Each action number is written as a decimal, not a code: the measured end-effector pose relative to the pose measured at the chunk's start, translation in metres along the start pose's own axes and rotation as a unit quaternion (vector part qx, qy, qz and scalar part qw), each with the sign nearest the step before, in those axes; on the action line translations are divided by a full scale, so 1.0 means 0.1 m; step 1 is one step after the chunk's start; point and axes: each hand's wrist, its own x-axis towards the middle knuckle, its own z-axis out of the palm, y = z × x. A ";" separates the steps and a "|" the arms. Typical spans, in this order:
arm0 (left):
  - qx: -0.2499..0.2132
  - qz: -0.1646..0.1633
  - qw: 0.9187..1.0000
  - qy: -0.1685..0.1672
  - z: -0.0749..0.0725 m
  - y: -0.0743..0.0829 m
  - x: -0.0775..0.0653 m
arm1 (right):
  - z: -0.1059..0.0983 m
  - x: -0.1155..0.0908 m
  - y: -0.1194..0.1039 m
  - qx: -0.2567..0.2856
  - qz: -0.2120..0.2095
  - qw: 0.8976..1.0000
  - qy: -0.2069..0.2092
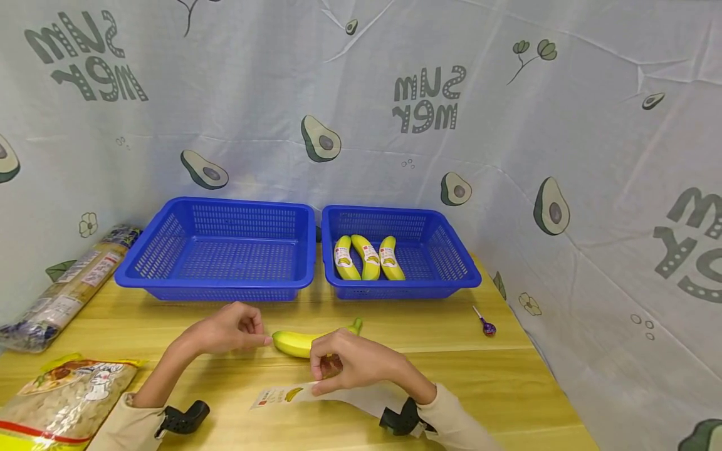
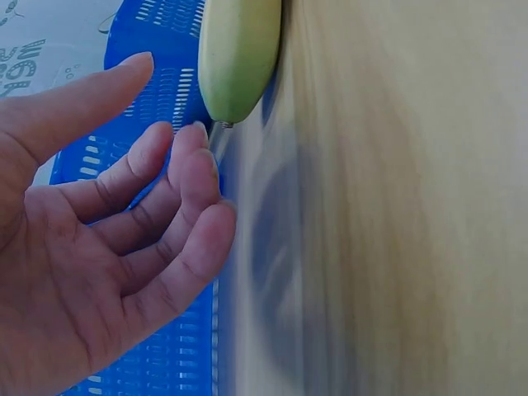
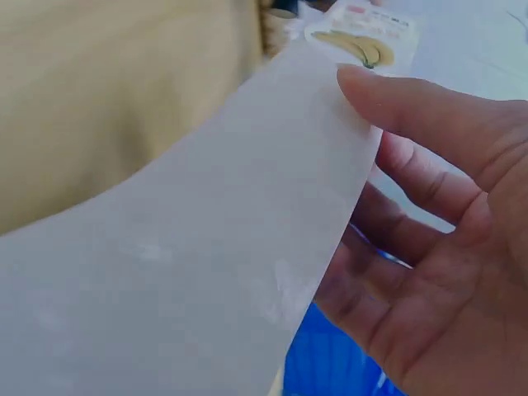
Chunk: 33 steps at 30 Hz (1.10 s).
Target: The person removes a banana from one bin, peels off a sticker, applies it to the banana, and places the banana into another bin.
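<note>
A strip of banana stickers (image 1: 280, 396) is pinched between the thumb and fingers of my right hand (image 1: 361, 363). Its pale, bare length (image 3: 198, 223) trails below the hand in the right wrist view, and a printed banana label (image 3: 363, 41) sits by the thumb tip. On the table lies a yellow banana (image 1: 294, 343) with a greenish tip, partly hidden behind the right hand. Just off that tip is my left hand (image 1: 228, 329), its fingers loosely bent with nothing between them. In the left wrist view the banana (image 2: 239, 58) appears just beyond these fingertips.
Behind the hands stand two blue baskets; the right one (image 1: 406, 292) holds three labelled bananas (image 1: 369, 258), the left one (image 1: 214, 292) nothing. Left of them lie a long noodle package (image 1: 73, 285) and a yellow food bag (image 1: 68, 401). A purple lollipop (image 1: 487, 327) lies at right.
</note>
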 end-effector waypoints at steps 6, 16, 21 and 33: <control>-0.026 0.019 0.999 -0.030 -0.04 0.04 -0.01 | -0.16 -0.07 0.08 0.093 0.034 0.994 0.047; -0.095 0.083 0.990 -0.068 -0.04 0.13 0.04 | -0.29 -0.12 0.24 0.102 0.086 0.985 0.106; -0.094 0.108 0.987 -0.066 0.04 0.17 0.08 | -0.31 -0.15 0.30 0.094 0.089 0.986 0.104; -0.095 0.094 0.990 -0.044 0.17 0.17 0.11 | -0.32 -0.14 0.36 0.071 0.087 0.990 0.087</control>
